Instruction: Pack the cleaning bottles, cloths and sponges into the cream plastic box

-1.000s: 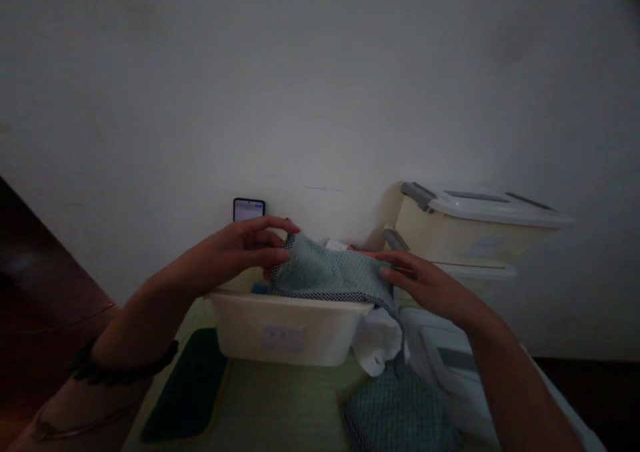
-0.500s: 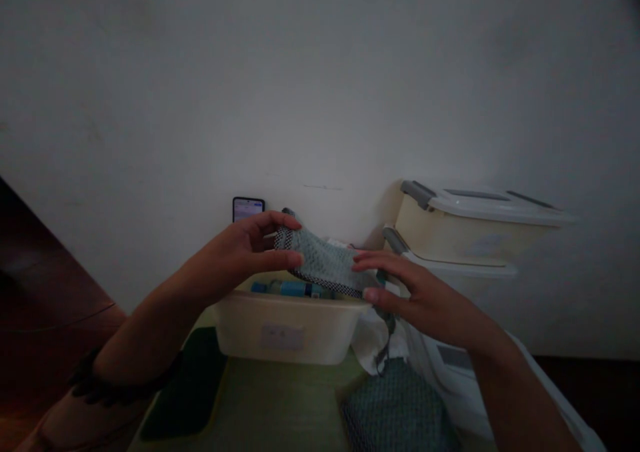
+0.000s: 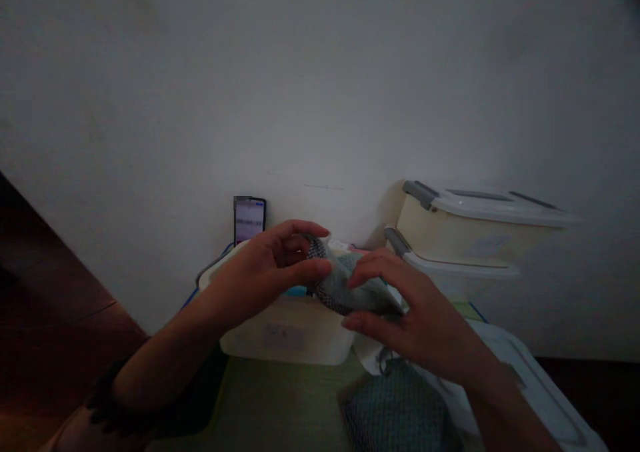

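Observation:
A small grey-green knitted cloth [image 3: 345, 285] with a checked edge is bunched between both my hands above an open cream plastic tub [image 3: 283, 335]. My left hand [image 3: 267, 269] pinches its left end with thumb and fingers. My right hand [image 3: 407, 312] grips its right end, fingers curled round it. Blue items show faintly inside the tub behind my left hand.
A phone [image 3: 249, 217] with a lit screen leans on the wall behind the tub. Two lidded cream boxes [image 3: 480, 229] are stacked at the right. A folded knitted cloth [image 3: 400, 409] lies on the green table [image 3: 280, 399], beside a white lid [image 3: 530, 385] and a white cloth [image 3: 367, 359].
Both hands have come closer together, gathering the spread cloth into a small bundle. The view has shifted slightly nearer the tub.

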Demonstrator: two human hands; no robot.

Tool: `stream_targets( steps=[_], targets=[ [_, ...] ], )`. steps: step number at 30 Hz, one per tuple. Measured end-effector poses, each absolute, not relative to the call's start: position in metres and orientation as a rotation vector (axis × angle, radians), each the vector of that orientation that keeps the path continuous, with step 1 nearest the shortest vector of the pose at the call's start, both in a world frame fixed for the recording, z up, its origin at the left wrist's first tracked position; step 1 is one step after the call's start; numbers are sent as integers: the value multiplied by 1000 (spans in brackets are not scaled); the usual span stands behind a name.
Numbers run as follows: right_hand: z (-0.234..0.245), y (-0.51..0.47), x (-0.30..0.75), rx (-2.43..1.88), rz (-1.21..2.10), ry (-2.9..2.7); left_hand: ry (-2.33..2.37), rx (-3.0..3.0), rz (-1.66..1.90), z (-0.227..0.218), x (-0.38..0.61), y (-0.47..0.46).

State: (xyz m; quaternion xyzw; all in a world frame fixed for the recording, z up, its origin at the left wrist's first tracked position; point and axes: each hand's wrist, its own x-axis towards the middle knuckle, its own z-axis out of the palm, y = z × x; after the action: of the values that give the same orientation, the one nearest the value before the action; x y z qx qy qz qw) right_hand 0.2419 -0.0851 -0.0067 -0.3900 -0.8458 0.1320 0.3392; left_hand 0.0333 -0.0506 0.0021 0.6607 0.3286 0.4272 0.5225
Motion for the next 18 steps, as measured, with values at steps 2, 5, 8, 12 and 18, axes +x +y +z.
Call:
stream_targets(
  steps=[2,5,8,12,18],
  targets=[
    [-7,-91,235,-1012,316,-2188,734,1550,1004,2,37,-55],
    [-8,-94,233,-998,258,-2191,680,1523,999,2,38,-58],
    [-6,-93,238,-999,215,-2177,676,1525,1019,2,36,-58],
    [-3,-91,240,-1059,156,-2001,619,1530,964,0,36,-58],
    [-6,-93,234,-921,111,-2088,550,1544,908,-2,35,-61]
  ],
)
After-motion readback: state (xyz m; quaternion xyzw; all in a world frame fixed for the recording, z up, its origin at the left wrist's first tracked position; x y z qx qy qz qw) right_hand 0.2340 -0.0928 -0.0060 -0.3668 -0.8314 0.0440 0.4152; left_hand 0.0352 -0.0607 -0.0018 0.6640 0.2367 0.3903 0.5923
